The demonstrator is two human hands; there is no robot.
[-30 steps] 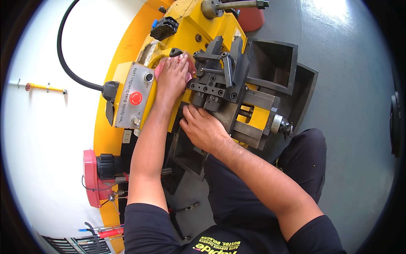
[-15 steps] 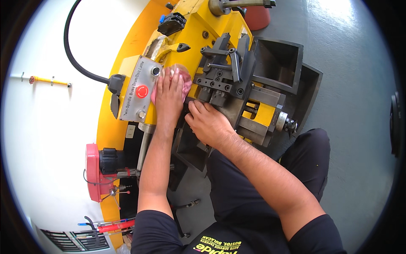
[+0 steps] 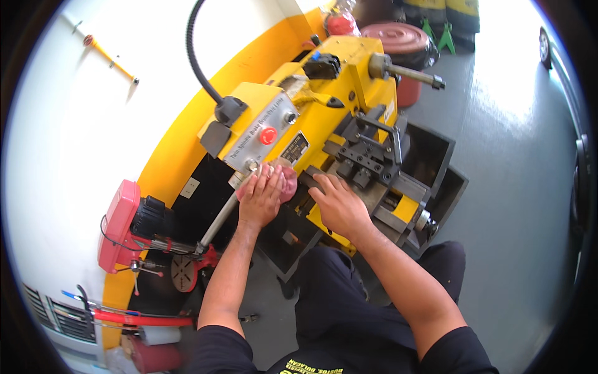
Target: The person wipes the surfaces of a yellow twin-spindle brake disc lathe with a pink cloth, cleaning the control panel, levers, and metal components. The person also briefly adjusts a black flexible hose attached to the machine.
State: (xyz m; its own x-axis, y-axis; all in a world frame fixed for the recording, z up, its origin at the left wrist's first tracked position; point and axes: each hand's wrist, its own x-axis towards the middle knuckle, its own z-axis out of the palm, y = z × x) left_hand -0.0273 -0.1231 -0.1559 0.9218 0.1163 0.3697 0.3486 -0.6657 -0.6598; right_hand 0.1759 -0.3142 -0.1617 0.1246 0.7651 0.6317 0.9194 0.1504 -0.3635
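Observation:
A pink rag (image 3: 288,185) lies under my left hand (image 3: 260,198), whose fingers press it against the yellow front of the brake lathe (image 3: 346,93), just below the grey control panel (image 3: 252,144) with its red button. My right hand (image 3: 341,207) rests with loosely bent fingers on the dark metal slide (image 3: 316,177) and holds nothing that I can see. Just beyond it stands the black tool holder (image 3: 361,163) with its bolts and clamp levers. The palm side of both hands is hidden.
Dark metal chip trays (image 3: 430,146) flank the lathe. A spindle shaft (image 3: 414,75) juts out at the far end. To the left are a red drill press (image 3: 121,218) and a red jack handle (image 3: 143,320). A lidded bin (image 3: 398,38) stands behind.
The view has shifted, showing more of the far floor. My left hand has slid the rag down the lathe's front toward me, uncovering a dark label plate. My right hand stays at the slide.

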